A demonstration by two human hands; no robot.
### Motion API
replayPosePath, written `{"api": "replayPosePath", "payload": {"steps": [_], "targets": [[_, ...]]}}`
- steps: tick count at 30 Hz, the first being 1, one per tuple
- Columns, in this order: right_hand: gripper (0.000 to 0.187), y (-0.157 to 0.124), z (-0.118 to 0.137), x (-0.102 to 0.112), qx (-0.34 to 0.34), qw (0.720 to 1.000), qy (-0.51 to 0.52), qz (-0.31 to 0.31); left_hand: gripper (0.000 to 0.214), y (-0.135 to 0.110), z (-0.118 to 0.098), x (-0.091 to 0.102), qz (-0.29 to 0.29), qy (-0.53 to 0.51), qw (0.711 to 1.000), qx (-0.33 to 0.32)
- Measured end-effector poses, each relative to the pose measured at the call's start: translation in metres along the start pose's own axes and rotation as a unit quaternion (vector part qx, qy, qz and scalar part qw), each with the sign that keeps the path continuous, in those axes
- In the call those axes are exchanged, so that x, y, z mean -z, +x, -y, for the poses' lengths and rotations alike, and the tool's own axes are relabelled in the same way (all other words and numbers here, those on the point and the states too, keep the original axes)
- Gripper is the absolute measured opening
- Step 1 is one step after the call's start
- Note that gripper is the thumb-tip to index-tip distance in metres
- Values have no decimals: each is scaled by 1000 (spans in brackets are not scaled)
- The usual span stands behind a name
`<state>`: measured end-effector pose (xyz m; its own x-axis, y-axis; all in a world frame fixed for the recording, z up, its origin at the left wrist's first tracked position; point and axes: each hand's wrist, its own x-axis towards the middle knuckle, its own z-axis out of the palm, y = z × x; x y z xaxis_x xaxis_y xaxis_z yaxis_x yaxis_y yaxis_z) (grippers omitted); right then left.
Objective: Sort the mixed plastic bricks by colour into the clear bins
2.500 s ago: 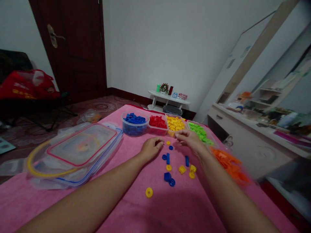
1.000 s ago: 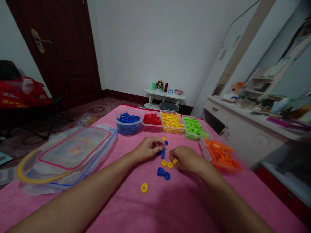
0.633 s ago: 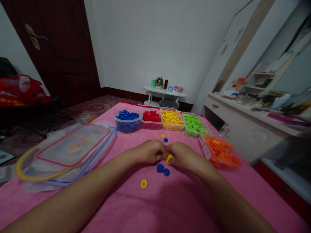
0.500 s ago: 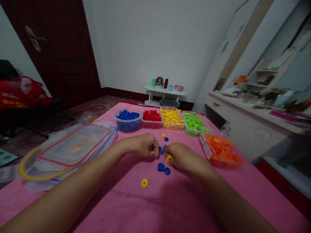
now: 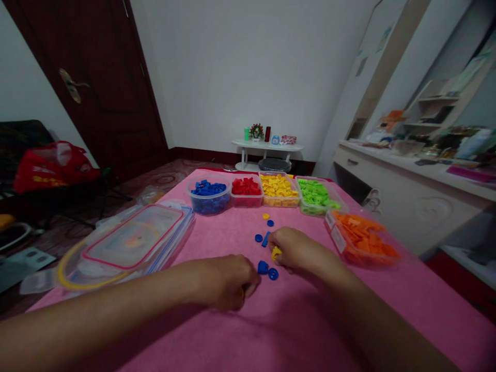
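My left hand (image 5: pixel 228 281) rests on the pink cloth (image 5: pixel 302 330) near the front, fingers curled down; what lies under them is hidden. My right hand (image 5: pixel 296 252) is closed in a pinch on small yellow pieces (image 5: pixel 276 253). Two blue pieces (image 5: pixel 267 269) lie between the hands. A blue stick and disc (image 5: pixel 262 238) sit just beyond my right hand. Farther back lie a blue disc (image 5: pixel 270 223) and a yellow disc (image 5: pixel 265 216).
Along the back stand tubs of blue (image 5: pixel 209 206), red (image 5: pixel 246 201), yellow (image 5: pixel 279 202) and green (image 5: pixel 310 209) pieces. An orange-filled tub (image 5: pixel 336 238) is at the right. A stack of clear lids (image 5: pixel 132 243) lies left. A white cabinet (image 5: pixel 406 201) borders the right side.
My left hand has drawn back toward me and come down where the loose yellow ring lay; the ring no longer shows. My right hand stays put with its yellow pieces.
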<state>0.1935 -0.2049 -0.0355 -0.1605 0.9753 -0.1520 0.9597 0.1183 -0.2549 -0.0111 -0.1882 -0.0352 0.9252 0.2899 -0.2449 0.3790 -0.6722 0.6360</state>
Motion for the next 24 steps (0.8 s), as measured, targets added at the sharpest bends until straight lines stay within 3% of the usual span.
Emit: {"api": "replayPosePath", "payload": {"steps": [2, 4, 6, 8, 11, 14, 17, 19, 21, 24], "targets": [[27, 1, -6, 2, -32, 997, 67, 30, 10, 3, 4, 1, -29, -120, 992, 24], [24, 3, -13, 9, -51, 988, 143, 40, 7, 12, 6, 4, -70, -277, 957, 58], [18, 3, -14, 21, -50, 974, 221, 12, 8, 25, 7, 7, -144, -440, 882, 83], [13, 1, -10, 35, -39, 953, 296, -45, 14, 40, 7, 8, -190, -588, 782, 88], [12, -3, 3, 48, 5, 920, 371, -127, 30, 59, 6, 7, -155, -745, 646, 58], [26, -3, 13, 48, 49, 920, 351, -167, 37, 71, 4, 3, -141, -812, 567, 13], [29, -2, 13, 48, 46, 917, 349, -189, 34, 76, 5, 1, -124, -837, 532, 13], [24, -5, 9, 54, 27, 893, 392, -218, 29, 76, 9, 1, -105, -841, 529, 36], [23, -10, 1, 66, 20, 857, 434, -278, 24, 78, 13, 4, -101, -835, 537, 61], [23, -21, -11, 85, 31, 792, 462, -398, 18, 90, 20, 21, -138, -803, 575, 77]]}}
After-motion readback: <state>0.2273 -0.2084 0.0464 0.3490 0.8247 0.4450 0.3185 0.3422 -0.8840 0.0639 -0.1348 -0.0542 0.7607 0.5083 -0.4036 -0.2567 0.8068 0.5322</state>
